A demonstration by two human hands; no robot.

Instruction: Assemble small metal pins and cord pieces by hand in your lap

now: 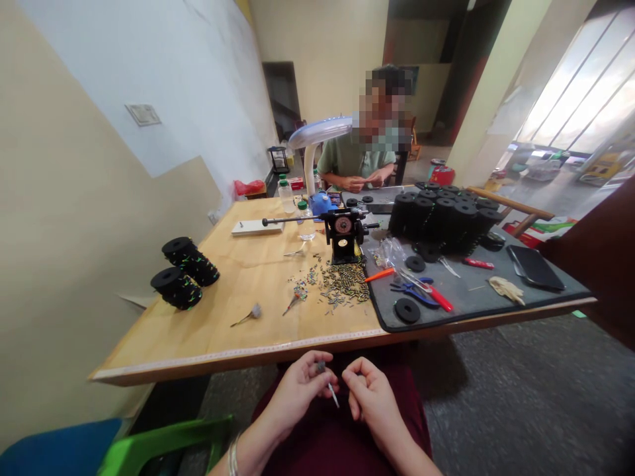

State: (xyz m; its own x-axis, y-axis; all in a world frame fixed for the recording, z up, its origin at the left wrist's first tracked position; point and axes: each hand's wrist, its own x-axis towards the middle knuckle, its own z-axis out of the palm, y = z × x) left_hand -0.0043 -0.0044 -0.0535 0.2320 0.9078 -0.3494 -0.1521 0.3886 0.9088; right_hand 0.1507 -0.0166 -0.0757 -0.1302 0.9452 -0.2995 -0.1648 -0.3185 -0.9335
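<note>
Grasping a thin grey-headed stick [334,394] in the left hand's [302,389] fingers, above the lap [327,446], just off the counter [213,317]. Pinching with the right hand [371,391]; cannot tell whether on anything. Looks light, stiff, perhaps delicate-headed; best held by the shaft.

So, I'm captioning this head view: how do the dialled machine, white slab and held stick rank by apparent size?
1. dialled machine
2. white slab
3. held stick; nearest the camera, so real size unsure.
</note>
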